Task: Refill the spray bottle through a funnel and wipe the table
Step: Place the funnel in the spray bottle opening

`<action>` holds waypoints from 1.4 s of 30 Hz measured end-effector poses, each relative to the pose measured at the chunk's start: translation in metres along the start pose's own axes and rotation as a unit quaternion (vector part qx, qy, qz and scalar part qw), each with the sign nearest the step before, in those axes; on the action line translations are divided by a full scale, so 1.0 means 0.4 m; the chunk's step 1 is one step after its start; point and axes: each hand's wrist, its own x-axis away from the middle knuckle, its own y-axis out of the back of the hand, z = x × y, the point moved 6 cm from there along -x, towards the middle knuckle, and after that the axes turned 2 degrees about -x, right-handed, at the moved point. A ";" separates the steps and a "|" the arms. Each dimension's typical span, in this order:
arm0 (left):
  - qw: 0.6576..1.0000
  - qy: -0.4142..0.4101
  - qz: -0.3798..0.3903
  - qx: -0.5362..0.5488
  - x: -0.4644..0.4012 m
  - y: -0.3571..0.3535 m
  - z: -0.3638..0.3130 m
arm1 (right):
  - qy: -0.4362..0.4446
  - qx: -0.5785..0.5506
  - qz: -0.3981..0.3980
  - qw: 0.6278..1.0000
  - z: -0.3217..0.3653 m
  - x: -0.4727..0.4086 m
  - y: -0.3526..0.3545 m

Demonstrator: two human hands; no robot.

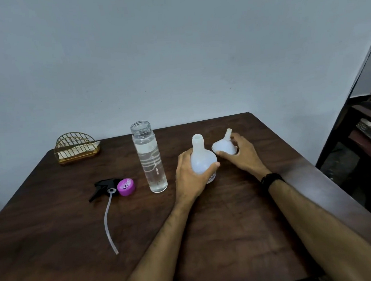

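Note:
A white translucent spray bottle (pixel 200 154) stands upright on the dark wooden table (pixel 76 226), its neck open with no top on it. My left hand (pixel 190 177) is wrapped around its round body. Just right of it a white funnel (pixel 224 145) sits upside down, spout pointing up, and my right hand (pixel 243 153) grips its wide rim. A tall clear water bottle (pixel 149 157), uncapped and nearly full, stands to the left of the spray bottle. The black trigger spray head (pixel 105 186) with its long clear dip tube (pixel 109 224) lies on the table at left.
A purple cap (pixel 126 187) lies beside the spray head. A gold wire holder (pixel 76 147) with a folded cloth stands at the back left near the wall. The table's right edge runs beside a dark shelf (pixel 366 139). A black band sits on my right wrist.

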 end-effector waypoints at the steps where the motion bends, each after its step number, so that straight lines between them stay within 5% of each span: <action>1: 1.000 -0.001 0.002 0.002 0.001 0.000 -0.001 | -0.011 -0.035 -0.018 0.999 0.007 0.015 0.013; 6: 1.000 -0.004 0.003 0.010 0.005 0.005 -0.003 | -0.098 -0.205 -0.072 0.971 0.006 0.065 0.051; 10: 1.000 -0.005 0.003 0.013 0.008 0.010 -0.008 | -0.172 -0.362 -0.087 0.912 0.032 0.107 0.049; 13: 1.000 -0.005 0.007 0.010 0.008 0.010 -0.010 | -0.227 -0.367 -0.083 0.898 0.063 0.130 0.051; 18: 1.000 -0.014 0.007 0.011 0.015 0.012 -0.014 | -0.170 -0.372 -0.038 0.912 0.196 0.082 0.094; 29: 0.999 -0.019 0.022 0.029 0.034 0.016 -0.014 | -0.132 -0.189 0.075 0.970 0.403 0.009 0.093; 37: 0.999 -0.012 0.036 0.026 0.055 0.025 -0.018 | -0.097 0.085 0.102 0.986 0.487 -0.017 0.067; 42: 0.999 -0.040 -0.013 0.010 0.084 0.063 -0.024 | -0.141 0.046 0.132 0.980 0.472 -0.013 0.041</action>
